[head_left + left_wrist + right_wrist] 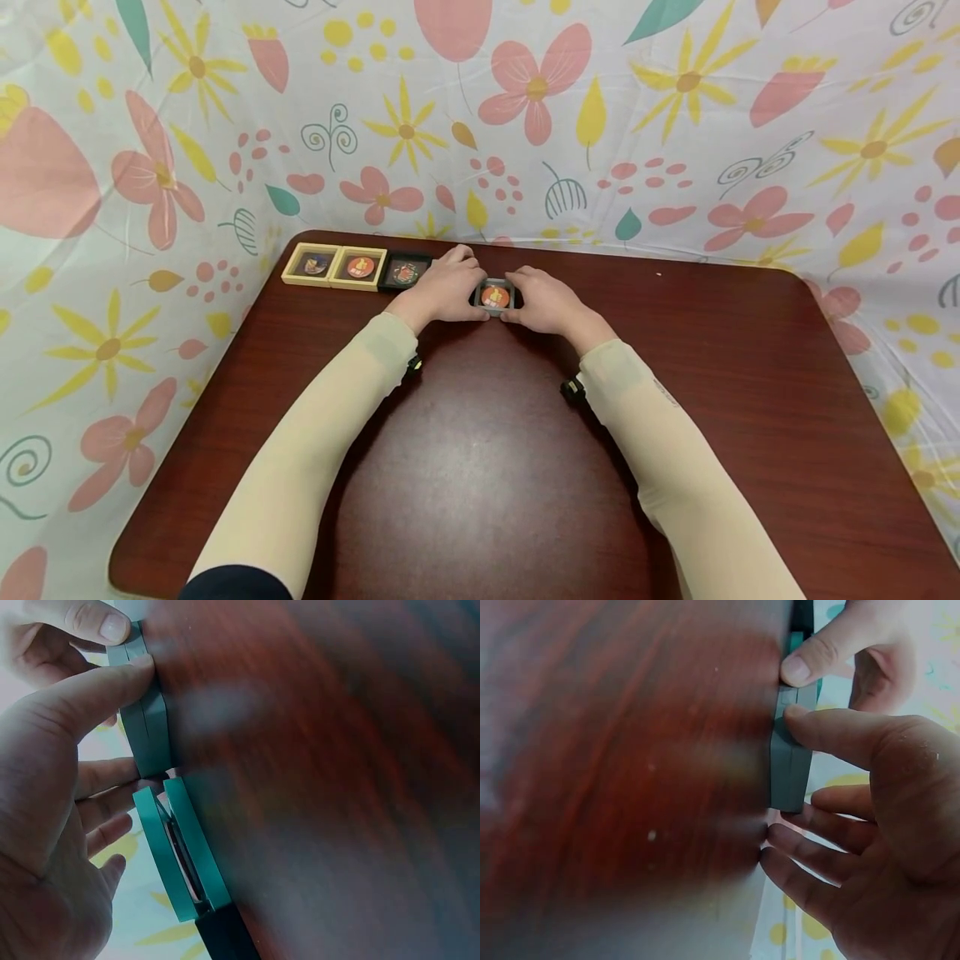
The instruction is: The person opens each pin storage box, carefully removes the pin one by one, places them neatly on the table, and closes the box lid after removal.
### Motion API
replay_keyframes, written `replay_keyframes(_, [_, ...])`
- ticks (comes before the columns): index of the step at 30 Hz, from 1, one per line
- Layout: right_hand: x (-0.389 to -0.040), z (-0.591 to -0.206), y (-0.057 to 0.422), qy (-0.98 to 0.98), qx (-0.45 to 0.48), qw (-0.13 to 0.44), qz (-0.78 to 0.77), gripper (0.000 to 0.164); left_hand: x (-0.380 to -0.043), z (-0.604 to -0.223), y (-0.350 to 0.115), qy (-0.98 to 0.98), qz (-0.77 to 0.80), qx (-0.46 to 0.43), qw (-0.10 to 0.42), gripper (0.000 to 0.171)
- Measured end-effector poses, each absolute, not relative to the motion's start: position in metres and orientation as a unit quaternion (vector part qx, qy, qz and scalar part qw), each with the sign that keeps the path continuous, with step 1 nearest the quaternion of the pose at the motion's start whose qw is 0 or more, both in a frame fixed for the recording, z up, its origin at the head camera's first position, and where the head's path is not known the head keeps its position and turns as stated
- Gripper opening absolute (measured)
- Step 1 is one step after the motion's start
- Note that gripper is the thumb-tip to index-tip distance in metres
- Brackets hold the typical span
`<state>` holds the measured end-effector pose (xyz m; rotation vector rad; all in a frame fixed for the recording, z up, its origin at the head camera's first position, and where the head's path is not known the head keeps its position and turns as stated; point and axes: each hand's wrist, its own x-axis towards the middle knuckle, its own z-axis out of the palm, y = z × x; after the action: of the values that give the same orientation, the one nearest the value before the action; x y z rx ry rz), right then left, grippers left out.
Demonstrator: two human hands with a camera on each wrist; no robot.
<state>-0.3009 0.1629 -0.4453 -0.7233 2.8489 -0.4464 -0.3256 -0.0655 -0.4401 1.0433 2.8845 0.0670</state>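
- Head view: left hand (pixel 450 286) and right hand (pixel 549 302) sit close together, both clamped on a grey, square, box-like frame (pixel 789 776), thumbs along its near side; it holds a round orange badge (pixel 495 297);
- the grey frame stands near the far edge of a glossy red-brown counter (pixel 480 467);
- left wrist view: a teal two-layered frame (pixel 199 840), its layers gapped, lies just beside it;
- farther left, a black square frame (pixel 385 273) adjoins two cream square frames (pixel 356 286).
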Motion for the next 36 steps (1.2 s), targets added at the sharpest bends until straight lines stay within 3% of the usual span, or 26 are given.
replay_keyframes(15, [-0.272,-0.442,0.174,0.946,-0.266,0.090,-0.161,0.082,-0.297,-0.439,-0.059,0.922,-0.001,0.386,-0.009,0.049])
replay_keyframes(23, [-0.247,-0.439,0.176,0.941,-0.285,0.093,-0.159,0.078,-0.274,-0.438,-0.055,0.915,-0.028,0.403,-0.018,0.049])
replay_keyframes(36, [-0.206,-0.437,0.184,0.928,-0.325,0.091,-0.156,0.073,-0.231,-0.435,-0.050,0.919,-0.003,0.389,0.069,0.056])
